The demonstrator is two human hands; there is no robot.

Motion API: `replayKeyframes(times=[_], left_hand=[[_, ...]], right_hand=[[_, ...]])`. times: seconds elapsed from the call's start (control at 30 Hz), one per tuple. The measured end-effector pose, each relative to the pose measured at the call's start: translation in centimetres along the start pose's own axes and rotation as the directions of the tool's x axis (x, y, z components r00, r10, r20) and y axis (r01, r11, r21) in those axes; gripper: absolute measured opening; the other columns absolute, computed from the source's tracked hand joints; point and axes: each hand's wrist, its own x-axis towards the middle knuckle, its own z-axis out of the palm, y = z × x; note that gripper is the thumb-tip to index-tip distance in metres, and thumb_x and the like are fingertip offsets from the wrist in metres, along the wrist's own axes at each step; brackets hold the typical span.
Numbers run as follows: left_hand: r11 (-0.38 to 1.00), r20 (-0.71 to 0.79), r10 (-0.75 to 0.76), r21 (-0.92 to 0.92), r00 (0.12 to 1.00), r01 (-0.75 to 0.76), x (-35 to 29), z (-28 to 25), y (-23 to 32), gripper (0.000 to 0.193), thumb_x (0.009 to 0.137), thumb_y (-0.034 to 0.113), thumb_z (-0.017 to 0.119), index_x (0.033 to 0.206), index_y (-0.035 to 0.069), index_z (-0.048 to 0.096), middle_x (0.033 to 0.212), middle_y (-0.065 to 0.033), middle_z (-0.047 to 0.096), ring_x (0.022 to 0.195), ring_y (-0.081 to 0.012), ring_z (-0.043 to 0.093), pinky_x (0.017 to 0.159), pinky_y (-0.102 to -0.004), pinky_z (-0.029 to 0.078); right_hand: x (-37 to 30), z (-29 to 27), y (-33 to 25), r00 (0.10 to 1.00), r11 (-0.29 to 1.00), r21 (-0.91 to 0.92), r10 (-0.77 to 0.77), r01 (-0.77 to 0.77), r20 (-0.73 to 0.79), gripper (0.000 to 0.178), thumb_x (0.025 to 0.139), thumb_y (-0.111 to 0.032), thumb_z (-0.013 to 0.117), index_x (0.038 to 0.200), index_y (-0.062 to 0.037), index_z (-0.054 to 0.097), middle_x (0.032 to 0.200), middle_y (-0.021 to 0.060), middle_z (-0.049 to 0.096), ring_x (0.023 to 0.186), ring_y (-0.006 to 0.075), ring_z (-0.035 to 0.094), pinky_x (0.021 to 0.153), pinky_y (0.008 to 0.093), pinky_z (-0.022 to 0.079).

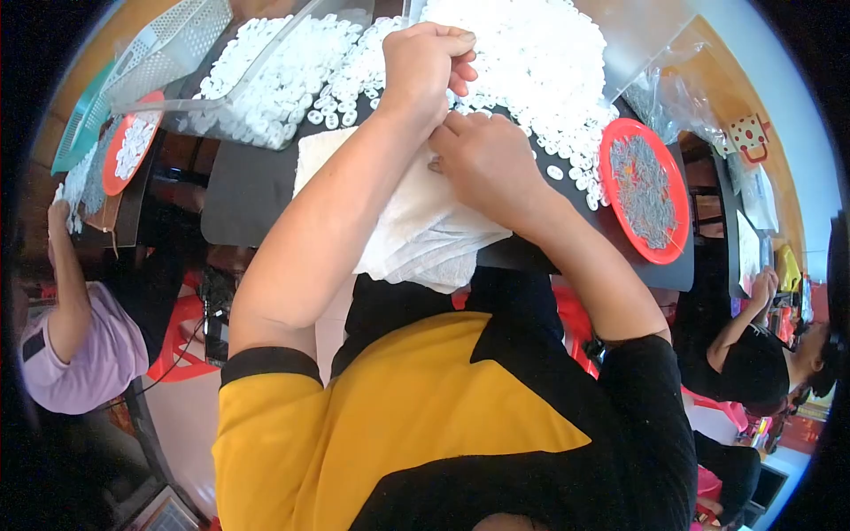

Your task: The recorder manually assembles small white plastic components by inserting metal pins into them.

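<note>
My left hand (427, 69) is raised over the near edge of a large heap of small white oval plastic pieces (518, 44). Its fingers are curled in and the thumb is pressed to them; whatever they grip is hidden. Just below it and to the right, my right hand (489, 164) is closed over a folded white cloth (416, 234), close to the left wrist. Its fingertips are pinched together, and I cannot make out anything between them. The cloth lies on the dark table (257, 195) and hangs over its front edge.
A red oval plate (611, 190) of thin grey metal pins sits to the right. At the left stands a clear bin (181, 104) with more white pieces. A person in a lilac shirt (93, 350) works at far left, another in black (753, 367) at far right.
</note>
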Motion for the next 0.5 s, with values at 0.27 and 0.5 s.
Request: replayKeyframes(times=[0.27,0.5], left_hand=[[0.999,0.013,-0.024,0.029,1.0,0.024,0.2,0.0,-0.4,0.007,0.079,0.001,0.061,0.08,-0.007,0.06,0.068,-0.0112,0.059,0.051,-0.0157,0.055,0.039,-0.0255,0.039],[0.999,0.072,0.004,0.052,0.997,-0.007,-0.8,1.0,-0.4,0.009,0.078,0.004,0.062,0.081,-0.005,0.062,0.07,-0.0101,0.06,0.053,-0.0148,0.056,0.04,-0.0247,0.039]], right_hand=[[-0.3,-0.7,-0.2,0.993,1.0,0.002,0.002,-0.002,0.119,0.017,0.075,-0.014,0.065,0.089,-0.0039,0.061,0.082,0.0088,0.06,0.077,0.0246,0.061,0.068,0.0367,0.046],[-1.5,-5.0,5.9,0.783,0.165,0.919,0.589,-0.359,0.2,0.013,0.088,-0.009,0.059,0.092,0.0022,0.064,0.08,0.0051,0.063,0.07,0.0114,0.059,0.066,0.0245,0.046]])
